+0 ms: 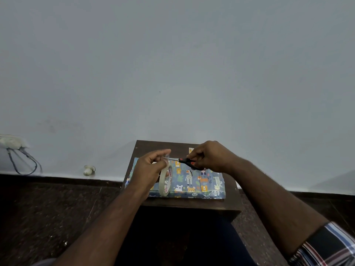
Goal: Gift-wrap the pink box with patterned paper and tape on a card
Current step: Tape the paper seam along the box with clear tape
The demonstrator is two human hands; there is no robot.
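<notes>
So the box point(194, 181) is already covered in the patterned paper, blue stuff with little cartoon animals on it (giraffe, bears, lions), and it's lying flat on a small dark wooden table point(221, 205) pushed up against a pale grey wall point(172, 64). No pink showing anywhere, the wrap hides all of it.

Left hand point(151, 167) is up over the left end of the parcel. The tape roll point(164, 182) hangs on edge under it, looks like it's looped on the fingers, and the thumb and forefinger are pinching a short pulled-out bit of tape point(166, 158) up top. The tape is clear, so it's hard to make out exactly how far it runs.

Right hand point(209, 157) is gripping a pair of scissors point(185, 161), black handles with red-orange bits, fingers curled through the loops. Blades point left, and the tips sit right at the pinched tape by the left fingertips. Can't tell if the blades are apart or closed, they're too thin at this angle.

There's a small yellowish scrap or card point(190, 150) on the far edge of the table behind the right hand, mostly hidden.

Floor point(57, 208) is dark speckled stone. A plaid sleeve point(326, 246) shows on the right arm.
</notes>
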